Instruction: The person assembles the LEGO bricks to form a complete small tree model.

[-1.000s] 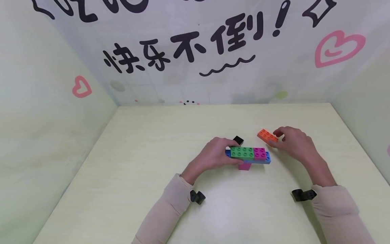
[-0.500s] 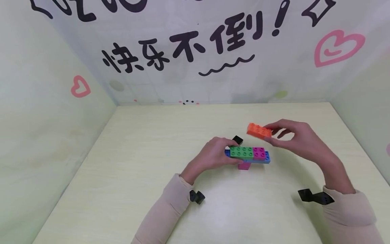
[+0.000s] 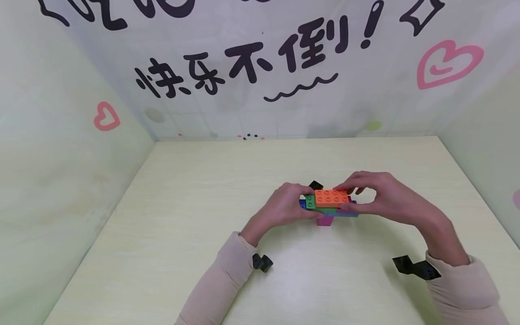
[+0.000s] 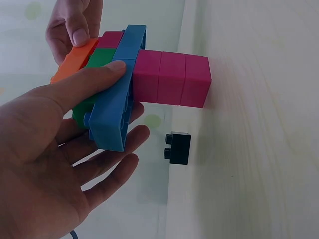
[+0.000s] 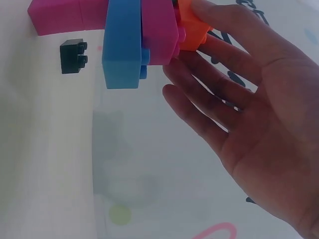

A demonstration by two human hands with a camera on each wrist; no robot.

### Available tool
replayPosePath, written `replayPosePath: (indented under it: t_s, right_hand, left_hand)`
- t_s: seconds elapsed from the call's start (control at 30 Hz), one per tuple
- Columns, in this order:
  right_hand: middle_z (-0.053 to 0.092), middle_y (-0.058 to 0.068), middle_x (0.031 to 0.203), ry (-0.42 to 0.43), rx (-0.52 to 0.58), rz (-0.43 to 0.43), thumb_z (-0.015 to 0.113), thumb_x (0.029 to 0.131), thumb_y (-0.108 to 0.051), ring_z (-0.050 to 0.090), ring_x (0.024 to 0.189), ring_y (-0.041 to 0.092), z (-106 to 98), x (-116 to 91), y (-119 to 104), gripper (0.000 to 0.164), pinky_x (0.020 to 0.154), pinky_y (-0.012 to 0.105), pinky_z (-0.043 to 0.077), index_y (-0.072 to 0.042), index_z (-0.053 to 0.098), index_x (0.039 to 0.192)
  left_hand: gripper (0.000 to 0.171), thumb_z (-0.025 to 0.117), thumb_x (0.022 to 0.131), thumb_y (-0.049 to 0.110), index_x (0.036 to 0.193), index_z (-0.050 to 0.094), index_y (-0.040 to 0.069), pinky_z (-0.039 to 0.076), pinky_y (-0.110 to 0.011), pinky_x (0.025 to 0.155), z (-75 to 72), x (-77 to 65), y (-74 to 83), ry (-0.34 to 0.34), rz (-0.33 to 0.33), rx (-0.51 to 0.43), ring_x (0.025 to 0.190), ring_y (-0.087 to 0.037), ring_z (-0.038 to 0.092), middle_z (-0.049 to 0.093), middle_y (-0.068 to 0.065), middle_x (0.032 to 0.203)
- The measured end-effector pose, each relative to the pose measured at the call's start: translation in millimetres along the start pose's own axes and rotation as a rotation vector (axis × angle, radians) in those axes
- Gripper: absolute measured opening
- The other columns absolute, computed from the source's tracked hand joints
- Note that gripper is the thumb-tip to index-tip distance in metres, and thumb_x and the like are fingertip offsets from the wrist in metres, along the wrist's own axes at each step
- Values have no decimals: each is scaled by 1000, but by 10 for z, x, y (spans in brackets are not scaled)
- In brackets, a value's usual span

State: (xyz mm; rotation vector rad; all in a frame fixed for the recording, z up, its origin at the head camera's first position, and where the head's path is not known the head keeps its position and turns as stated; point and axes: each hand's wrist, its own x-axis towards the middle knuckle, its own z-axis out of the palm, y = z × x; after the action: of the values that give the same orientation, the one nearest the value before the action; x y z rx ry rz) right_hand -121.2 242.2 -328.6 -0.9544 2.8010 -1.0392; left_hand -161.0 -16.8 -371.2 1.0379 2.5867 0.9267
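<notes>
A toy brick structure stands on the table: a pink column (image 4: 172, 77), blue bricks (image 4: 112, 109) across its top, then a green brick (image 3: 310, 201) and a pink brick (image 5: 158, 32) side by side. My left hand (image 3: 284, 205) grips its left end, the thumb lying across green and blue in the left wrist view. Above the green brick is an orange brick (image 3: 331, 198), its right end pinched by my right hand (image 3: 392, 198). The orange brick meets the top layer; whether its studs are fully seated I cannot tell.
Behind the structure, a small black brick (image 4: 180, 148) sits on the pale wooden tabletop (image 3: 203, 180). A printed cloth wall (image 3: 227, 117) rises at the table's far edge, with side walls left and right.
My right hand picked the orange brick up from the table, carried it left and brought it down onto the structure. My left hand has kept its hold in place.
</notes>
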Motion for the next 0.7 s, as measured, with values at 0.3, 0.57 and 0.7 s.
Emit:
replayPosePath:
  t_s: [0.3, 0.57, 0.7]
  right_hand:
    - [62, -16, 103, -5, -6, -2, 85, 77, -22, 59, 89, 9, 20, 14, -82, 39, 68, 25, 51, -19, 74, 114]
    - [60, -14, 104, -10, -138, 39, 85, 78, -25, 57, 90, 9, 49, 20, -167, 40, 69, 28, 52, -19, 71, 115]
    - [58, -13, 107, 14, -150, 24, 84, 79, -25, 55, 93, 9, 63, 29, -202, 43, 69, 30, 50, -19, 66, 118]
  left_hand:
    - [46, 83, 79, 34, 117, 70, 12, 45, -16, 71, -3, -3, 4, -8, -4, -4, 84, -3, 56, 68, 9, 101]
    - [42, 83, 79, 34, 113, 71, 12, 45, -16, 68, -7, 0, 8, -5, 10, 5, 80, -3, 56, 68, 10, 96]
    - [42, 83, 80, 33, 113, 71, 11, 45, -16, 68, -2, 3, 11, -10, 9, 5, 80, -4, 56, 68, 9, 96]
